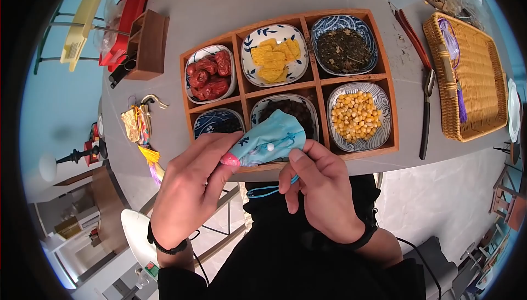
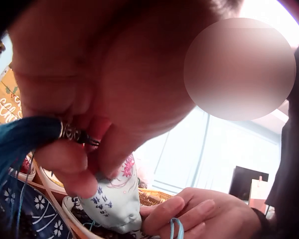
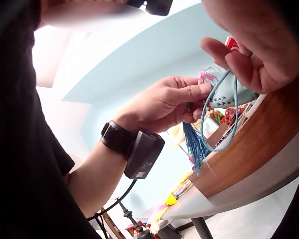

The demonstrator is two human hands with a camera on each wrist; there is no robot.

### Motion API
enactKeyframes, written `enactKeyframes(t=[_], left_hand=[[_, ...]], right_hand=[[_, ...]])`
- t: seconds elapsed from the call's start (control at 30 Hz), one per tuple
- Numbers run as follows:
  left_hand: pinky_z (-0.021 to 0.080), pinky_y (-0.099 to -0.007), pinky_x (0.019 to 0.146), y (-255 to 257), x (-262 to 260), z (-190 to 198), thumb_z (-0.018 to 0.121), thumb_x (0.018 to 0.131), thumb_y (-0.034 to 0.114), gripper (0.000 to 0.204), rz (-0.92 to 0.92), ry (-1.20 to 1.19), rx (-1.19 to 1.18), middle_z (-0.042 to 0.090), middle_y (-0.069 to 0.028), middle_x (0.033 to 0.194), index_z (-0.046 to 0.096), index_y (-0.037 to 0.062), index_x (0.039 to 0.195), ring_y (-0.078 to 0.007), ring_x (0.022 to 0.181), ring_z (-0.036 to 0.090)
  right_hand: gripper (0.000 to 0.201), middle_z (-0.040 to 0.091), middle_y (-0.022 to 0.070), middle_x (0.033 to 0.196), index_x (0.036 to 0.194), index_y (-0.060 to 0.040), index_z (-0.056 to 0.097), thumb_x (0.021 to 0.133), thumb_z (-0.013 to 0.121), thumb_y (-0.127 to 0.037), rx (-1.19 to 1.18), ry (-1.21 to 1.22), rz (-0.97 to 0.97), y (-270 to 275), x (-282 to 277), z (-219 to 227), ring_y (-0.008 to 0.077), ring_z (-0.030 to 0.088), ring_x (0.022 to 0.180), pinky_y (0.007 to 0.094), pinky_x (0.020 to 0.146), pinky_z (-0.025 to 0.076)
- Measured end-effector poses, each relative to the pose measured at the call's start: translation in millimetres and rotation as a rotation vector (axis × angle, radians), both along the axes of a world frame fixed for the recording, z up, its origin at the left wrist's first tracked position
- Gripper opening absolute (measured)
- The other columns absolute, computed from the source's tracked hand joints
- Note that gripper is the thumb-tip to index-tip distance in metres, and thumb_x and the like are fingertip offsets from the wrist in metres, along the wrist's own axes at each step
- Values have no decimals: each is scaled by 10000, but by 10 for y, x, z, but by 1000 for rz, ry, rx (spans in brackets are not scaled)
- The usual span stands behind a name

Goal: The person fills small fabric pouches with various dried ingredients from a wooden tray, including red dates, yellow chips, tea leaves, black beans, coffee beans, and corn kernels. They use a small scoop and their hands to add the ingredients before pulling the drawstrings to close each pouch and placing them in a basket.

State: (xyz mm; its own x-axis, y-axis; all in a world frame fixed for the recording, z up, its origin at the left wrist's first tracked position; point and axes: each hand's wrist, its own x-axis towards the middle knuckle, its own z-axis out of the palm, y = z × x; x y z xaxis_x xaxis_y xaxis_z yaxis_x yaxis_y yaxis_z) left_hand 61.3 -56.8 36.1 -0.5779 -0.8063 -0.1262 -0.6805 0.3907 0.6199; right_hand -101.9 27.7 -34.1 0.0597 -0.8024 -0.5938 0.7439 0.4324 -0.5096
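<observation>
A light blue embroidered sachet pouch (image 1: 282, 130) with a white bead is held over the front of a wooden divided tray (image 1: 357, 79). My left hand (image 1: 186, 185) pinches its pink end between thumb and fingers; a blue tassel (image 3: 193, 144) hangs below that hand. At the pouch's other end, my right hand (image 1: 329, 198) pinches the fabric with thumb and forefinger, and a blue cord loop (image 3: 204, 127) dangles by its fingers. Behind the pouch, a bowl of dark dried pieces (image 1: 281, 104) is partly hidden. Corn kernels (image 1: 357, 116) fill the bowl beside the right hand.
Other tray bowls hold red dates (image 1: 208, 78), yellow pieces (image 1: 274, 58) and dried leaves (image 1: 344, 50). A wicker basket (image 1: 475, 75) and a long red-and-black tool (image 1: 426, 102) lie right. A tasselled ornament (image 1: 133, 124) and wooden box (image 1: 149, 45) stand left.
</observation>
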Motion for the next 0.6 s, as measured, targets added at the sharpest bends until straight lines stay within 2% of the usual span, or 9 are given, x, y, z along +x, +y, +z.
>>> enactKeyframes(t=[0.13, 0.27, 0.37, 0.43, 0.53, 0.6], left_hand=[[514, -297, 596, 1, -21, -61, 675, 799, -45, 160, -6, 21, -146, 656, -120, 879, 674, -9, 955, -247, 686, 652], [511, -295, 578, 3, -14, -77, 669, 782, -72, 182, -1, 55, -124, 664, -108, 860, 676, -2, 950, -231, 666, 652], [516, -299, 588, 5, -25, -61, 665, 764, -92, 180, 71, 50, -68, 662, -112, 841, 676, -11, 924, -241, 673, 655], [516, -311, 586, -11, -10, -100, 674, 747, -86, 204, -14, 97, -150, 655, -112, 836, 672, -9, 936, -245, 653, 643], [516, -321, 587, 10, -50, -132, 680, 739, -80, 220, -24, 101, -200, 653, -112, 835, 666, -6, 946, -260, 660, 644], [519, -321, 591, -2, 16, -128, 676, 734, -82, 234, -45, 65, -147, 657, -113, 842, 666, -2, 954, -267, 673, 650]], right_hand=[[190, 611, 76, 696, 1045, -8, 544, 1015, 450, -169, -12, -4, 17, -5, 8, -10, 92, 501, 441, 209, 413, 400], [190, 612, 77, 698, 1042, -4, 546, 1013, 453, -167, 15, 2, 10, -4, 5, -8, 91, 500, 441, 207, 410, 394], [191, 614, 77, 699, 1041, -3, 549, 1013, 455, -167, 6, -3, 1, -2, 16, -14, 91, 501, 442, 206, 409, 394], [192, 615, 78, 699, 1040, -2, 551, 1012, 456, -167, -10, -7, 1, -12, 14, -12, 91, 502, 442, 206, 410, 397], [196, 617, 79, 704, 1040, 3, 554, 1011, 461, -168, -16, -2, 15, -16, 3, -9, 93, 501, 439, 208, 409, 403], [204, 616, 81, 703, 1048, 11, 562, 1008, 467, -165, -28, 4, 8, -19, -7, -17, 96, 511, 455, 209, 410, 408]])
